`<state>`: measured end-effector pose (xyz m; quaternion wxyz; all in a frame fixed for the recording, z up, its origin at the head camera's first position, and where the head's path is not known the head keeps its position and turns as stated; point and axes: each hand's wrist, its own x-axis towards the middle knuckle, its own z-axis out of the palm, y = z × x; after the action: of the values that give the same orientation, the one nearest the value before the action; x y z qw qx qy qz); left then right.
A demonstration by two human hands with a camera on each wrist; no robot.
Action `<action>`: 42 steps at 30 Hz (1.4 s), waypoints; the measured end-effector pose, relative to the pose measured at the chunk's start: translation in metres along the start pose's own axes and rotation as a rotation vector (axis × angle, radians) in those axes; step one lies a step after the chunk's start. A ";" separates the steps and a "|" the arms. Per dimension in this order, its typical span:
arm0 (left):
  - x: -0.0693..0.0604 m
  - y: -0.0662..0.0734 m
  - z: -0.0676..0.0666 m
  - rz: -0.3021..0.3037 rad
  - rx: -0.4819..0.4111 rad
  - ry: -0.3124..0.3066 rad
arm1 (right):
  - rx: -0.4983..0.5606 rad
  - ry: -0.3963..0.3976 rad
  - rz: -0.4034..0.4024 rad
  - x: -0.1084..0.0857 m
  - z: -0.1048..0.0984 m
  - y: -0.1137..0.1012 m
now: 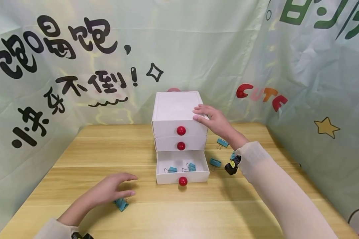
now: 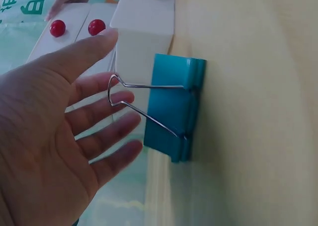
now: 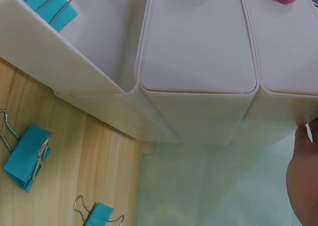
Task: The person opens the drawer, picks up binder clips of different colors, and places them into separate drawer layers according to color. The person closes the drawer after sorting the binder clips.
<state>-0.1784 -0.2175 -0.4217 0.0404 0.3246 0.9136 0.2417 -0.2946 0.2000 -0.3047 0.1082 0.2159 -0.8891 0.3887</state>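
Observation:
A small white chest of drawers (image 1: 179, 106) with red knobs stands on the table, its bottom drawer (image 1: 170, 178) pulled out. Inside that drawer lie two teal binder clips (image 1: 192, 167). My right hand (image 1: 212, 120) rests on the chest's top right edge, thumb towards the front. Left of the chest, my left hand (image 1: 112, 188) hovers with fingers spread and nothing held. Just beside it a teal binder clip (image 2: 171, 107) sits on the table, its wire handles (image 2: 149, 87) pointing towards the palm; whether the fingers touch them I cannot tell.
To the right of the chest lie several more binder clips (image 1: 215, 162), one partly hidden by the right wrist. Wooden tabletop (image 1: 107, 146) surrounds the chest. A printed cloth (image 1: 197, 49) hangs behind and along the sides.

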 end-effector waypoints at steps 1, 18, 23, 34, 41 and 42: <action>-0.003 0.000 0.000 -0.001 0.017 0.000 | 0.003 0.000 0.002 0.000 0.000 0.000; -0.019 -0.001 0.006 0.007 0.069 -0.062 | -0.001 -0.002 0.008 -0.003 0.001 0.000; -0.019 -0.002 0.006 0.006 0.056 -0.062 | -0.001 -0.006 0.009 -0.003 0.001 0.000; -0.011 0.001 0.004 0.012 0.082 -0.030 | -0.013 0.003 -0.003 -0.002 0.002 0.000; -0.001 0.006 0.001 0.056 0.100 0.024 | -0.015 0.005 0.002 -0.001 0.002 -0.001; 0.001 0.007 0.000 0.066 0.104 0.031 | -0.015 0.007 0.002 -0.001 0.002 -0.001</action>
<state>-0.1751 -0.2122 -0.4185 0.0013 0.3524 0.9142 0.2002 -0.2931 0.1985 -0.3058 0.1124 0.2127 -0.8919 0.3829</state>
